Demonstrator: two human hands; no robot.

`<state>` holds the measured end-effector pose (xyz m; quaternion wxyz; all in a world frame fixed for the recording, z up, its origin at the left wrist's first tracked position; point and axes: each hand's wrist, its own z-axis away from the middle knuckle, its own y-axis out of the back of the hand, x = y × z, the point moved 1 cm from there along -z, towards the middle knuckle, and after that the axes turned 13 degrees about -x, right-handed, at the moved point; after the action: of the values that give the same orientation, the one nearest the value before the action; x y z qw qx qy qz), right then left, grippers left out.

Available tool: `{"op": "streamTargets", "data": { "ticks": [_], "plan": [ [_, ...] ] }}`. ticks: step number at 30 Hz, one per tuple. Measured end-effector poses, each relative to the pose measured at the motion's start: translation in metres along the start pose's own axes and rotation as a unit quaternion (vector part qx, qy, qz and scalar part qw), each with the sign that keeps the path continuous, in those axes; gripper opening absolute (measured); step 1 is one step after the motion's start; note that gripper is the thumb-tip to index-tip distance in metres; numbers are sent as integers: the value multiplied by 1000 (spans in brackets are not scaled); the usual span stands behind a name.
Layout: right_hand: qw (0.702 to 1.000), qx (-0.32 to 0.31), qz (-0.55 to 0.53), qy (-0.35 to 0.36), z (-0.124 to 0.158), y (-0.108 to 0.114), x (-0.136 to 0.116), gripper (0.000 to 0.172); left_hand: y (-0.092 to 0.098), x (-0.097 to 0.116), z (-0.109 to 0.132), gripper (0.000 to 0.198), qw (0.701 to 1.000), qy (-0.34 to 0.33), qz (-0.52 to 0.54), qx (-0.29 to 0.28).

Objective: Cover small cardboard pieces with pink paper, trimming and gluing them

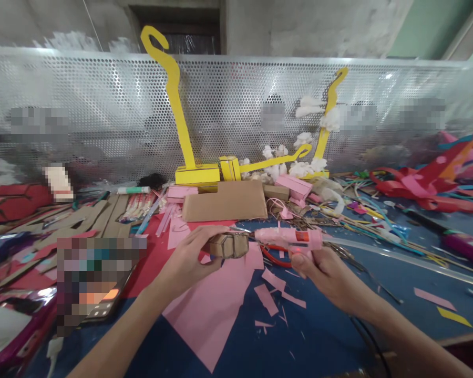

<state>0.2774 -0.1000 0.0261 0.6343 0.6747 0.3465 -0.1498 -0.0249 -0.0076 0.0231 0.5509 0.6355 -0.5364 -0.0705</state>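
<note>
In my left hand (195, 254) is a small brown cardboard box (230, 245) with angled sides, pinched between thumb and fingers. My right hand (321, 268) grips a pink hot glue gun (287, 239), a long clear glue stick (378, 251) trailing out of its back to the right. The gun's nozzle points left at the box; whether it touches cannot be told. Below both hands lies a sheet of pink paper (213, 315), partly over a red sheet (145, 262). Pink paper scraps (266, 299) are scattered beside it. Red-handled scissors (274, 257) lie partly hidden behind the gun.
Yellow hook-topped cardboard pieces (177, 115) stand against a perforated metal panel (236, 89). A brown cardboard piece (228, 202) and pink boxes (295, 186) sit in front. At left are a phone (102, 299) and cardboard strips; at right, a red paper shape (421, 178) and a dark cable.
</note>
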Motion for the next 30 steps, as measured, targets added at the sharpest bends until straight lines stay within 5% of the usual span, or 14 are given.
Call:
{"op": "streamTargets", "data": {
  "ticks": [30],
  "plan": [
    [998, -4, 52, -37, 6, 1, 8, 62, -1, 1, 0, 52, 999, 7, 33, 34]
  ]
}}
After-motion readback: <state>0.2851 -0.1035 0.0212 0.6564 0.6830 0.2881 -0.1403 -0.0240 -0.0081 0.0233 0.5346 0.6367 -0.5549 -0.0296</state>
